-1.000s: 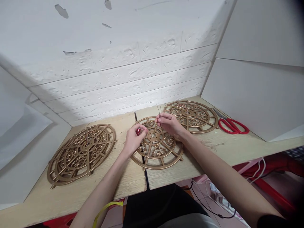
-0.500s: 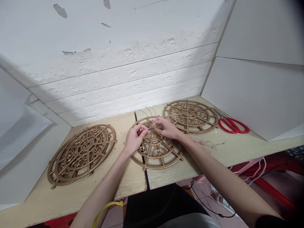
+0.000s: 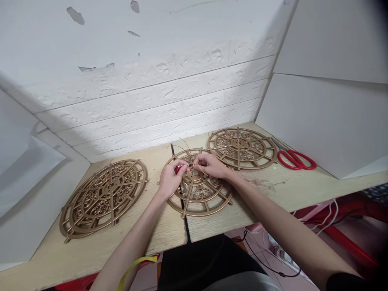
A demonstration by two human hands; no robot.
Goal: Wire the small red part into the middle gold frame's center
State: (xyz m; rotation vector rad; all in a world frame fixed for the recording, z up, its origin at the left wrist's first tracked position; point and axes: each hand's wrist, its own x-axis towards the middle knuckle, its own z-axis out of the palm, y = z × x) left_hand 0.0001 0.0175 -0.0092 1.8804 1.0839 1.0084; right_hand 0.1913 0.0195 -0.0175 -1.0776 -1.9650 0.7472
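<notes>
A gold openwork wheel [image 3: 202, 195] lies flat on the wooden table in front of me, across the gap between two boards. My left hand [image 3: 169, 180] rests on its left side, fingers closed on a small red object [image 3: 177, 169]. My right hand [image 3: 211, 166] hovers over the wheel's hub and pinches a thin dark wire [image 3: 188, 148] that curves up behind the hands. Both hands meet close together above the hub.
A second gold wheel [image 3: 103, 199] lies at the left and a third [image 3: 242, 148] at the back right. Red-handled scissors [image 3: 295, 159] lie near the white side panel. A white brick-pattern wall stands behind. Cables and red frame parts show below the table edge.
My right hand has come down and left toward the hub, closer to my left hand. The wire ends, upright a second ago, now bend over to the left. My left hand has barely moved.
</notes>
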